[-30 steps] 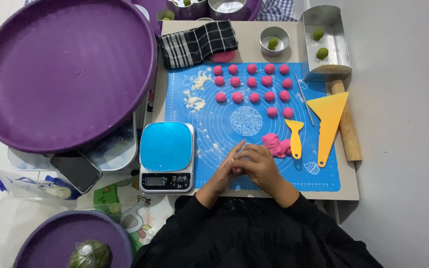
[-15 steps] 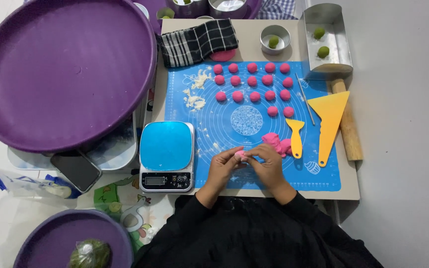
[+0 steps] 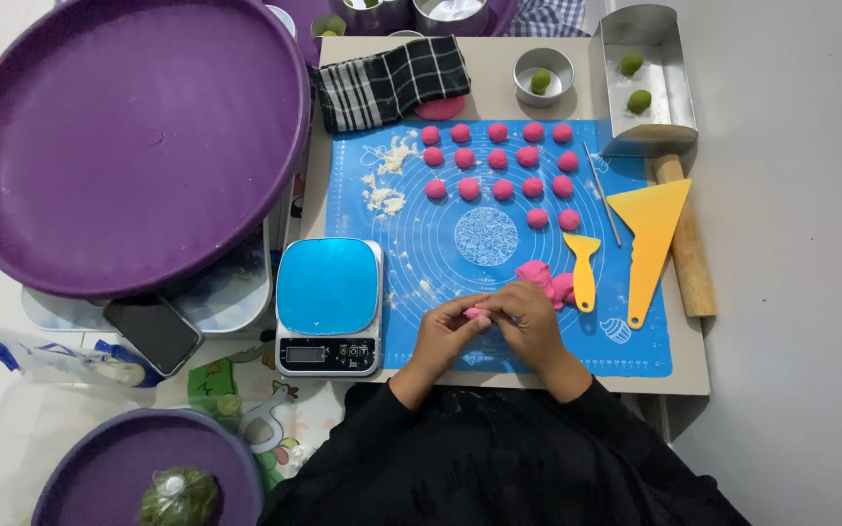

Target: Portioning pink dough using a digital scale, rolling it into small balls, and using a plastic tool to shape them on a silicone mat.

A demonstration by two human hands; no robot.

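Left hand (image 3: 443, 331): fingers curled together, tips pinching the small pink dough piece (image 3: 478, 313).
Right hand (image 3: 528, 321): fingers bent closed on the same piece from the right.
Pose: both hands meet low over the blue mat's (image 3: 411, 209) near edge, wrists angled inward.
Dough lump (image 3: 541, 279): just beyond the right hand.
Scale (image 3: 329, 304): left of the hands.

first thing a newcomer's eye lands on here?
Probably the big purple tray filling the upper left, then the rows of pink dough balls on the blue mat. At the mat's near edge, the left hand and right hand pinch a small pink dough piece between them.
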